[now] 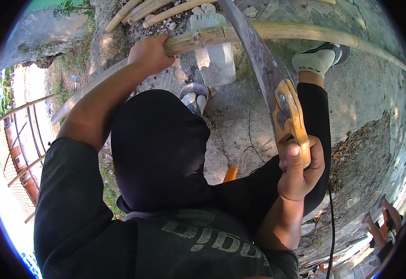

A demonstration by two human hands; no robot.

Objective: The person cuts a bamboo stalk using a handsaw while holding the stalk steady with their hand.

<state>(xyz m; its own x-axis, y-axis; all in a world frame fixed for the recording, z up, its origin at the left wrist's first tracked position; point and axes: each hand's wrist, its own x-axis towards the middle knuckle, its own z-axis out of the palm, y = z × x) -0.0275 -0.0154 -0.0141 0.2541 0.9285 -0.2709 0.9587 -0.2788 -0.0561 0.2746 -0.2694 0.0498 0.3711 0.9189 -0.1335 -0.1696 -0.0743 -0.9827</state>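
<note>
My left hand (149, 55) is wrapped round a long bamboo pole (282, 30) that runs across the upper part of the view. My right hand (300, 169) grips the yellow-brown wooden handle of a hand saw (263, 69). Its wide, worn blade points up and away from me and crosses over the pole, to the right of my left hand. I cannot tell whether the blade touches the bamboo. Under the pole, near the blade, is a whitish plastic container (219, 69). A dark mark shows on the pole above it.
Several cut bamboo lengths (142, 10) lie at the far left among stones. My bent left knee (158, 149) and right foot (314, 60) flank the cracked concrete (244, 130). An orange object (231, 174) pokes out by my leg. A black cable (331, 223) hangs at right; another person (384, 228) is beyond.
</note>
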